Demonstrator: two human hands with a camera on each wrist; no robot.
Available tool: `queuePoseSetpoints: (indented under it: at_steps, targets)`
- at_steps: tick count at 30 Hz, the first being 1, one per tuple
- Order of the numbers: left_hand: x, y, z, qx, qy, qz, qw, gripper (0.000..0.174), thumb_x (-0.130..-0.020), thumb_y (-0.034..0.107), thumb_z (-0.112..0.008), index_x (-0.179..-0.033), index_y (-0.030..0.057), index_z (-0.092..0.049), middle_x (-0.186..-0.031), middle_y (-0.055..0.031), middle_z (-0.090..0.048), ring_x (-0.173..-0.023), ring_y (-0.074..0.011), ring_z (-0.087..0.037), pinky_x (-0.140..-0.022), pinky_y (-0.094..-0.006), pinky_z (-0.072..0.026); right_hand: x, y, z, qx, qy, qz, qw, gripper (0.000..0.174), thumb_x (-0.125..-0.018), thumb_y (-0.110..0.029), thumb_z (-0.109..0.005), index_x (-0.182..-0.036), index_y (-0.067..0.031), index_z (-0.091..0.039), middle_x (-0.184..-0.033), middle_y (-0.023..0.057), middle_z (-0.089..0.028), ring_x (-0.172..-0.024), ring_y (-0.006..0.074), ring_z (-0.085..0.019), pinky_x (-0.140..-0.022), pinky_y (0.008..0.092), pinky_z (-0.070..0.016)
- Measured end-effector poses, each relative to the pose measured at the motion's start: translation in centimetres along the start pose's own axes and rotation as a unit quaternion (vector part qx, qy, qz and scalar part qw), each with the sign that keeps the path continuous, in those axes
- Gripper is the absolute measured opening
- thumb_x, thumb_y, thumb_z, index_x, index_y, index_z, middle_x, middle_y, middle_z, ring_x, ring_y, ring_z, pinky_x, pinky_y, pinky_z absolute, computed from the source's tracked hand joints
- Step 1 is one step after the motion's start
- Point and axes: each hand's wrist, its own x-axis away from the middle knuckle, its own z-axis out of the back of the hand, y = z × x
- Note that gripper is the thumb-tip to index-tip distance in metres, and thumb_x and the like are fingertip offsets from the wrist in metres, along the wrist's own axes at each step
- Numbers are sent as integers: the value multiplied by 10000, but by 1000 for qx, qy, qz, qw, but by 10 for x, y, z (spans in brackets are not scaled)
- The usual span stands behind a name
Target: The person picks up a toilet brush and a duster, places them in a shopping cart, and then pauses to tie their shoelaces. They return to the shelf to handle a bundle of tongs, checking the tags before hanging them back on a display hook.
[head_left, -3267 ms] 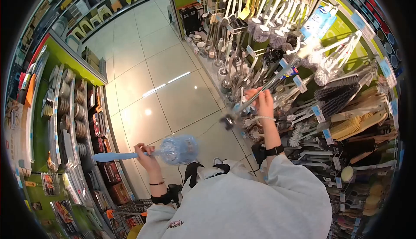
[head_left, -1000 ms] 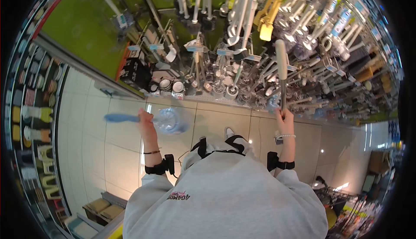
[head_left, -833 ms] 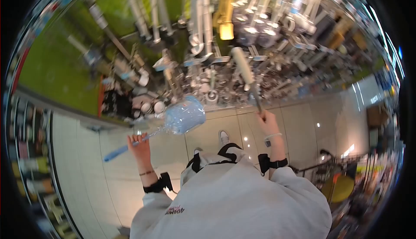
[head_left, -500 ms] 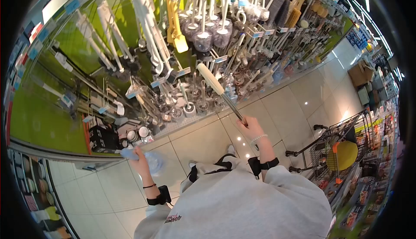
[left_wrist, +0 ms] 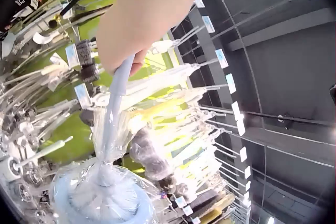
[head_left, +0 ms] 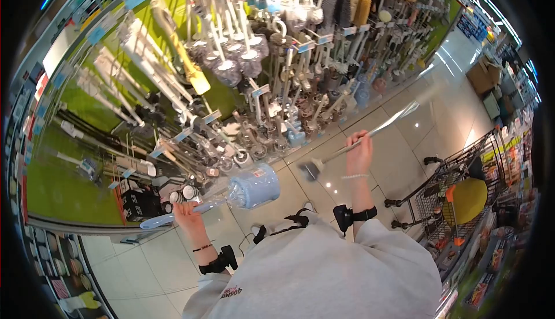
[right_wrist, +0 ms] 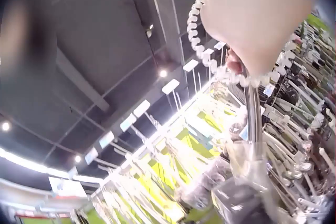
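My left hand (head_left: 189, 218) grips the handle of a light blue toilet brush in its round holder (head_left: 254, 186), wrapped in clear plastic. The handle's free end points left. In the left wrist view the plastic-wrapped holder (left_wrist: 102, 203) hangs below the fist, with white bristles showing inside. My right hand (head_left: 359, 152) holds a long-handled brush (head_left: 335, 155) by its shaft. Its dark grey head (head_left: 309, 170) points down and left, and the pale handle end stretches blurred to the upper right. In the right wrist view, plastic wraps the metal shaft (right_wrist: 254, 116) near the dark head.
A store rack (head_left: 199, 117) of hanging brushes, several in plastic, stands in front of me. Wrapped brushes and cups crowd its lower shelf. Behind on the right stands a shopping cart (head_left: 430, 203) holding a yellow round thing (head_left: 469, 201). Cartons (head_left: 483, 82) stand further down the aisle.
My view has swung round to the rack and then rightward along it. The right-hand brush has turned round: its pale handle end pointed up-left and now points up-right. Both brushes stay held.
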Motion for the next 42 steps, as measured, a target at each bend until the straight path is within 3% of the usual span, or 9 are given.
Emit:
queuePoseSetpoints:
  at_steps: [2,8,11,14,19,22,27,32,42]
  targets:
    - [6,-22,-17,6,-3,25,1000,417,-927,276,-367,-549,143,-248,-487,36,-208,-461,-83,-221,-588,-270,-320,-23,-19,22,-232,7,57,971,203,-922,-247,-367,-858,-64,-428,-719,49,-419,-685,175,-413,-651,310,-378]
    - [18,-94,-51,-126,23,22,991,401,-908,279,-432,-568,149,-264,-498,44,-206,-456,-83,-219,-543,-257,-302,-63,-75,67,-394,208,39,895,283,-937,-243,-274,-811,-23,-400,-746,95,-414,-719,230,-433,-879,446,-394]
    - [37,-132,-92,-245,-15,-2,969,292,-875,264,-506,-643,113,-413,-535,64,-282,-467,-40,-251,-468,-191,-233,-70,-88,84,-432,203,25,878,289,-937,-230,-261,-812,-7,-395,-752,109,-416,-739,246,-445,-935,466,-364]
    - [65,-161,-120,-393,-122,-10,911,215,-870,243,-515,-761,61,-546,-574,71,-367,-485,-33,-311,-456,-183,-242,-57,-85,103,-383,157,15,910,281,-936,-233,-263,-821,-17,-400,-754,99,-424,-753,243,-456,-960,465,-342]
    - [94,-200,-163,-293,-255,104,915,225,-839,230,-562,-883,17,-622,-668,45,-501,-538,-35,-398,-471,-191,-304,-23,-76,88,-368,105,-64,922,233,-926,-228,-324,-831,-29,-399,-752,80,-431,-743,207,-465,-998,458,-304]
    - [96,-204,-170,-415,-230,94,875,244,-830,228,-577,-916,4,-617,-703,37,-524,-558,-37,-412,-485,-197,-316,-11,-73,95,-376,61,-99,919,214,-918,-254,-362,-848,-59,-420,-755,63,-442,-760,208,-470,-1005,452,-293]
    - [97,-198,-177,-397,-270,101,871,250,-834,239,-570,-895,0,-616,-681,44,-509,-581,-36,-403,-497,-194,-302,-18,-79,103,-340,0,-117,933,175,-909,-265,-395,-886,-99,-445,-811,64,-498,-843,224,-497,-995,436,-300]
    - [93,-199,-151,-432,-254,102,859,240,-842,243,-558,-845,9,-610,-630,54,-471,-576,-32,-382,-492,-196,-284,-13,-97,107,-127,-73,-196,970,150,-907,-208,-412,-1010,-104,-447,-1041,135,-543,-1037,256,-491,-911,418,-377]
    - [88,-196,-157,-437,-230,69,867,191,-839,187,-556,-960,43,-592,-528,77,-406,-475,-21,-320,-441,-183,-228,-9,-88,112,-12,-66,-95,993,224,-872,-171,-498,-1056,-58,-438,-992,200,-578,-893,243,-583,-719,332,-499]
